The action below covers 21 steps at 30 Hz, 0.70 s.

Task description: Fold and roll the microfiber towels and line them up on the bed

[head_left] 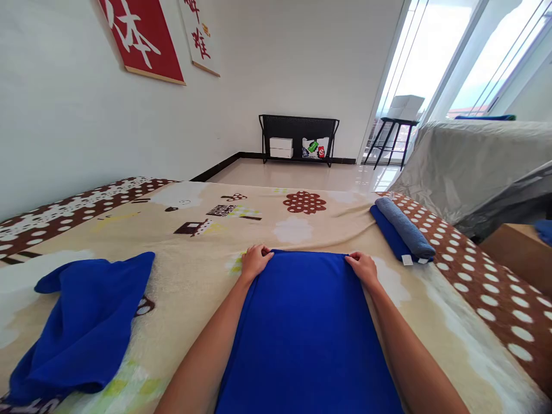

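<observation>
A blue towel [308, 328] is spread smoothly over the patterned bedspread [207, 270], its near end running out of view at the bottom. At its far left corner, my left hand [256, 261] pinches the edge between thumb and fingers. My right hand [362, 267] grips the far right corner the same way. The far edge lies nearly straight between both hands. To the left rests a second blue towel [92, 322], crumpled and loose. Off to the right sit a folded blue towel [388, 233] and a rolled grey-blue towel [405, 227], lying together with white tags showing.
Brown polka-dot borders run along both sides of the bedspread. A cardboard box [517, 253] and a plastic-covered piece of furniture [483, 161] stand on the right. A black rack [299, 129] is against the far wall, and a stool [397, 122] bears white boxes by the window.
</observation>
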{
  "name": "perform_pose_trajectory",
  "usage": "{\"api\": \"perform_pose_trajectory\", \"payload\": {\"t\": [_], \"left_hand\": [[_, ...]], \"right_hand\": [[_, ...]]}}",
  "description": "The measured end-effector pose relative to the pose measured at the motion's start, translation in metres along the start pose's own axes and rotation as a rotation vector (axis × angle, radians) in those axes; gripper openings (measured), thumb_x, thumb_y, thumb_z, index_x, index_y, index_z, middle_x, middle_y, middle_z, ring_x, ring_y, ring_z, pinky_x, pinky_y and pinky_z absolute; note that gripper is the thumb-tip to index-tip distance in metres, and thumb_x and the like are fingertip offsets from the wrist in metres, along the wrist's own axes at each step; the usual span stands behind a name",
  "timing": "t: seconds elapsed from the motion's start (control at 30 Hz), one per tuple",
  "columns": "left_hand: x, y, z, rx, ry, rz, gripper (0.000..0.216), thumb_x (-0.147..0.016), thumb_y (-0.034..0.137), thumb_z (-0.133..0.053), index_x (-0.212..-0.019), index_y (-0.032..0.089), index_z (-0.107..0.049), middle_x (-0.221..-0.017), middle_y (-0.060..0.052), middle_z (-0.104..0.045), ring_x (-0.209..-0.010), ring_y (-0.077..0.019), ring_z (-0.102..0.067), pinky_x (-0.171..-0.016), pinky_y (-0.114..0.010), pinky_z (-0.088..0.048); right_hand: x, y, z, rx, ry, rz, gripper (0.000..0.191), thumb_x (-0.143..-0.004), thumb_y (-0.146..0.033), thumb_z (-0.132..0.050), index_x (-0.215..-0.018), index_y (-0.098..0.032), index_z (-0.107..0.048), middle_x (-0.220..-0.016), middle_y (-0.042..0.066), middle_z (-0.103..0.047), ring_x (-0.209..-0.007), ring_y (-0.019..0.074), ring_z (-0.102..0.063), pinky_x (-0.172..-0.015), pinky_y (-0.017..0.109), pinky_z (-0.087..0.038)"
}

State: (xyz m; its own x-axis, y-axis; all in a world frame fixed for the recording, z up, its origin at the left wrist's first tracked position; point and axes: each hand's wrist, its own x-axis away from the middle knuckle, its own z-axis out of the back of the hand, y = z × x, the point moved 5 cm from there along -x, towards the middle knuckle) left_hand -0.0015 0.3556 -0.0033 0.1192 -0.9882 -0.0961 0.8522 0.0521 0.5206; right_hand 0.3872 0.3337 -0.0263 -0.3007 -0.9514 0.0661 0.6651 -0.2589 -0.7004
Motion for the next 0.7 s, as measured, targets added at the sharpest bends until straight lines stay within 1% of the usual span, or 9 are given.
{"api": "perform_pose_trajectory", "payload": {"t": [0.07,0.17,0.3,0.43,0.53,0.63,0.7], "left_hand": [[-0.005,-0.003,-0.001,0.036,0.005,-0.006,0.033,-0.093,0.037,-0.061,-0.119,0.016,-0.060,-0.121,-0.009,-0.062,-0.105,-0.0220,-0.062,-0.090,-0.044,-0.053],[-0.008,-0.006,0.005,0.109,0.032,-0.012,0.033,-0.093,0.037,-0.061,-0.118,0.016,-0.060,-0.119,-0.009,-0.062,-0.103,-0.0214,-0.063,-0.088,-0.043,-0.054],[0.001,-0.002,0.017,0.213,0.065,-0.025,0.032,-0.094,0.038,-0.059,-0.116,0.015,-0.060,-0.111,-0.007,-0.064,-0.093,-0.0185,-0.065,-0.081,-0.038,-0.056],[0.012,0.006,0.030,0.210,0.098,0.001,0.034,-0.095,0.039,-0.057,-0.118,0.015,-0.059,-0.109,-0.007,-0.064,-0.089,-0.0175,-0.065,-0.077,-0.036,-0.057],[0.014,0.006,0.042,0.137,0.078,0.025,0.033,-0.094,0.038,-0.058,-0.118,0.015,-0.059,-0.112,-0.008,-0.064,-0.093,-0.0185,-0.065,-0.080,-0.038,-0.057],[0.014,-0.003,0.056,0.039,0.023,0.041,0.032,-0.093,0.036,-0.060,-0.119,0.016,-0.059,-0.117,-0.008,-0.063,-0.098,-0.0201,-0.064,-0.084,-0.040,-0.056],[0.016,-0.010,0.060,-0.021,-0.005,0.045,0.033,-0.093,0.036,-0.060,-0.119,0.017,-0.059,-0.119,-0.008,-0.062,-0.101,-0.0207,-0.063,-0.086,-0.041,-0.055]], "right_hand": [[-0.005,0.002,-0.001,-0.024,0.002,0.019,0.028,-0.093,-0.038,-0.059,-0.110,-0.016,-0.063,-0.113,0.006,-0.064,-0.099,0.0180,-0.062,-0.088,0.039,-0.053],[-0.008,0.001,0.000,-0.096,0.035,0.054,0.028,-0.094,-0.039,-0.059,-0.110,-0.015,-0.063,-0.111,0.006,-0.064,-0.097,0.0177,-0.063,-0.086,0.038,-0.054],[-0.002,-0.007,0.005,-0.230,0.065,0.099,0.031,-0.094,-0.040,-0.057,-0.113,-0.015,-0.061,-0.111,0.006,-0.064,-0.094,0.0170,-0.063,-0.082,0.036,-0.055],[0.009,-0.014,0.009,-0.299,0.033,0.115,0.035,-0.095,-0.042,-0.055,-0.117,-0.015,-0.059,-0.108,0.006,-0.064,-0.089,0.0157,-0.064,-0.077,0.034,-0.056],[0.013,-0.018,0.008,-0.250,-0.005,0.120,0.035,-0.095,-0.042,-0.056,-0.118,-0.015,-0.059,-0.110,0.006,-0.064,-0.091,0.0166,-0.064,-0.078,0.035,-0.056],[0.015,-0.024,0.000,-0.126,-0.034,0.145,0.032,-0.094,-0.039,-0.058,-0.116,-0.016,-0.060,-0.114,0.007,-0.063,-0.098,0.0181,-0.063,-0.084,0.038,-0.055],[0.017,-0.029,-0.008,-0.034,-0.044,0.161,0.031,-0.094,-0.038,-0.059,-0.116,-0.016,-0.061,-0.116,0.007,-0.063,-0.100,0.0182,-0.062,-0.087,0.039,-0.054]]}}
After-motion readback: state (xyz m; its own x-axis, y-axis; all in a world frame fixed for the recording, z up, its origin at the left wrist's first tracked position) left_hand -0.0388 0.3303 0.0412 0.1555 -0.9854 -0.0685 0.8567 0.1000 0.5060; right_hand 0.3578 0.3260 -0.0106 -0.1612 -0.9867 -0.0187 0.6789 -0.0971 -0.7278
